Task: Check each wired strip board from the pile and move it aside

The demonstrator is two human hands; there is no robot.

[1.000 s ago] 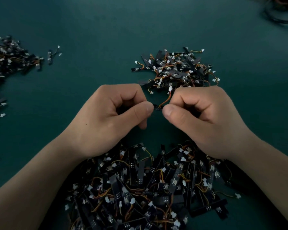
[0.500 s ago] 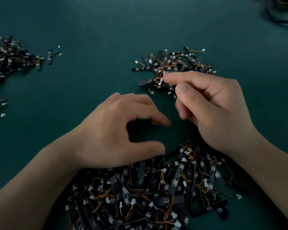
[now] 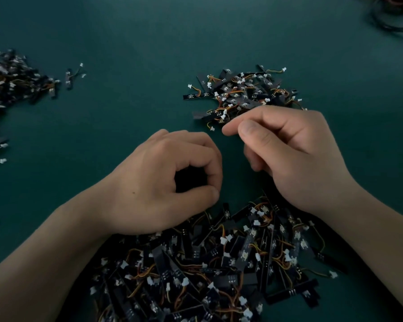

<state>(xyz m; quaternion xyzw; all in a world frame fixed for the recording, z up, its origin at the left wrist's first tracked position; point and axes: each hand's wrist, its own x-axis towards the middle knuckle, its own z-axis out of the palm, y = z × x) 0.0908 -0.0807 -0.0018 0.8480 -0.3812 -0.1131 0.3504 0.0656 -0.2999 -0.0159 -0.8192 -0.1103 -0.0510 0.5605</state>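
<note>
The pile of black wired strip boards (image 3: 219, 270), with orange wires and white plugs, lies nearest me at the bottom. A smaller heap of moved-aside boards (image 3: 242, 94) lies farther out, right of centre. My left hand (image 3: 163, 182) sits at the far edge of the near pile. Its fingers are curled, thumb and index tips almost meet in a ring, and no board shows between them. My right hand (image 3: 289, 154) hovers at the near edge of the far heap with its fingers loosely curled. Its index finger and thumb point left and hold nothing.
A third heap of the same boards (image 3: 9, 82) lies at the far left, with a stray one (image 3: 73, 75) beside it. A dark coil of cable (image 3: 396, 17) sits in the top right corner. Everything rests on a dark green tabletop (image 3: 126, 43).
A second ago both hands pinched one board between them. My right hand carried it to the far heap and let it go, then drew back. My left hand dropped to the near pile and curled.
</note>
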